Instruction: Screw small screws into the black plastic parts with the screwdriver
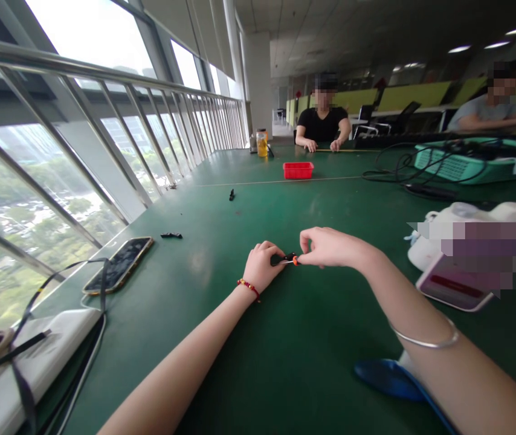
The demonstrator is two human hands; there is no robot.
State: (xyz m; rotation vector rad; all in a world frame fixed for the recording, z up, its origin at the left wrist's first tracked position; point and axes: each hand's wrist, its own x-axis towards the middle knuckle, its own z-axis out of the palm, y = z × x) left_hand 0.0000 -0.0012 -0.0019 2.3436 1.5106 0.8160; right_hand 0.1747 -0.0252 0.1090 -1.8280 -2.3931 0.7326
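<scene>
Over the green table [222, 338] my two hands meet around a small black part with an orange ring [289, 259]. My left hand [263, 266] is curled into a fist around its black end; a red bead bracelet sits on that wrist. My right hand [328, 246] pinches the orange end between thumb and fingers. A silver bangle circles my right forearm.
A phone [118, 264] lies at the left, small black pieces [171, 235] beyond it. A red tray [298, 170] and yellow jar [262, 144] stand farther back. Cables and a teal device [466, 162] fill the right. Two people sit at the far end.
</scene>
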